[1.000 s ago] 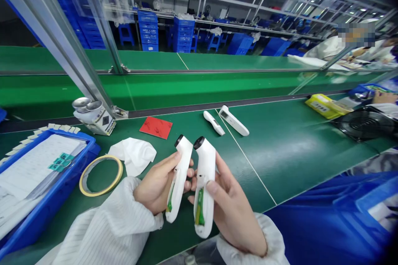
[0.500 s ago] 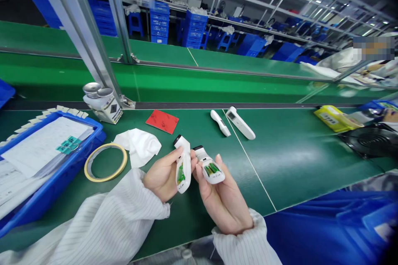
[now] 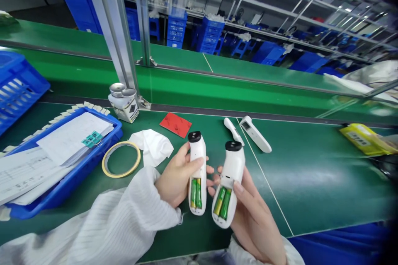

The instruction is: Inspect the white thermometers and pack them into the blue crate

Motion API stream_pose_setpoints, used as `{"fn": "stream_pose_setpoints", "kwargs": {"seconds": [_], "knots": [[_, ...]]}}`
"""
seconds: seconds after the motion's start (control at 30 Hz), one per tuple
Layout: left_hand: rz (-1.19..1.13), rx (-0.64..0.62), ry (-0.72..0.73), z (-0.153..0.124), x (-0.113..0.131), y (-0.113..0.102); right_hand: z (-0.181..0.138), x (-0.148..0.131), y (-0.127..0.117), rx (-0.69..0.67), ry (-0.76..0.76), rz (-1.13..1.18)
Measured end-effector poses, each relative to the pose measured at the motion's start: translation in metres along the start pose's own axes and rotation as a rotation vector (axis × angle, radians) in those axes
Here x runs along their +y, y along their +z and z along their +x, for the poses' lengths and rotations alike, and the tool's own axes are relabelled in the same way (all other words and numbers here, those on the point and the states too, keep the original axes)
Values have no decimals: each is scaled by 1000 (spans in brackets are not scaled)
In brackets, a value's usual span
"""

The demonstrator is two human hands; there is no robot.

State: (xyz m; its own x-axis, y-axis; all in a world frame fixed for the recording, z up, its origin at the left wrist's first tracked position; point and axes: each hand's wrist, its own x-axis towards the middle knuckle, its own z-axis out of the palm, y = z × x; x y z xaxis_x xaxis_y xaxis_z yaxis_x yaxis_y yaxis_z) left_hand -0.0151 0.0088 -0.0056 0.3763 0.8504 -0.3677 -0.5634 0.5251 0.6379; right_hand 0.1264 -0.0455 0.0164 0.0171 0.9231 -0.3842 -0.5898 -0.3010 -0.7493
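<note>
My left hand (image 3: 177, 176) is closed around a white infrared thermometer (image 3: 197, 153) with a black tip, held upright. Its battery bay is uncovered and shows two green batteries (image 3: 196, 193). In my right hand (image 3: 253, 211) is a second white thermometer (image 3: 234, 165), tilted slightly, also with two green batteries (image 3: 222, 203) in its uncovered bay. My right thumb presses beside that bay. The two thermometers are apart, side by side. Beyond them on the green table lie a third thermometer (image 3: 255, 134), display up, and a slim curved white piece (image 3: 233, 130).
On the left stand a blue tray (image 3: 116, 130) of papers and a roll of tape (image 3: 105, 169). Near them lie a white cloth (image 3: 154, 145), a red card (image 3: 175, 124) and a container with metal cups (image 3: 127, 109). A yellow packet (image 3: 362, 138) lies far right. A metal post (image 3: 108, 25) rises at the bench's back.
Both thermometers have come up closer to my view and turned so their battery bays face me more fully. The right one has moved away from the left one. My view has shifted left.
</note>
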Motion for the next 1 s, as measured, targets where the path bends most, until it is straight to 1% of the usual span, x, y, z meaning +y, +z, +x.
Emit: {"fn": "stream_pose_setpoints", "kwargs": {"seconds": [0.07,0.13,0.23,0.33,0.4,0.5,0.57,0.6,0.73,0.77,0.83,0.93,1.0], "knots": [[230,33,154,-3,-3,1,-5,-5,-3,-2,-98,-70],[369,15,241,-6,-9,1,-9,-7,-5,-34,-145,-91],[411,-23,281,-9,-17,-1,-12,-8,-7,-118,-129,-81],[457,-10,310,-11,-20,-3,-14,-5,-8,-176,-81,-54],[495,-4,313,-12,-18,-2,-13,-4,-7,-186,-73,-30],[506,-8,266,-13,-14,1,-9,-1,-9,-175,-57,-5],[492,14,234,-13,-12,2,-6,2,-14,-147,-69,-46],[495,48,234,-13,-11,2,-4,4,-17,-109,-107,-91],[544,207,320,-5,-9,-4,-4,7,-31,148,-356,-387],[508,221,349,-2,-8,-6,-5,5,-34,205,-401,-448],[320,226,387,5,-4,-9,-7,-2,-40,303,-461,-502],[-74,244,376,14,5,-10,-8,-18,-46,416,-483,-398],[-253,254,331,17,12,-9,-7,-25,-49,426,-431,-278]]}}
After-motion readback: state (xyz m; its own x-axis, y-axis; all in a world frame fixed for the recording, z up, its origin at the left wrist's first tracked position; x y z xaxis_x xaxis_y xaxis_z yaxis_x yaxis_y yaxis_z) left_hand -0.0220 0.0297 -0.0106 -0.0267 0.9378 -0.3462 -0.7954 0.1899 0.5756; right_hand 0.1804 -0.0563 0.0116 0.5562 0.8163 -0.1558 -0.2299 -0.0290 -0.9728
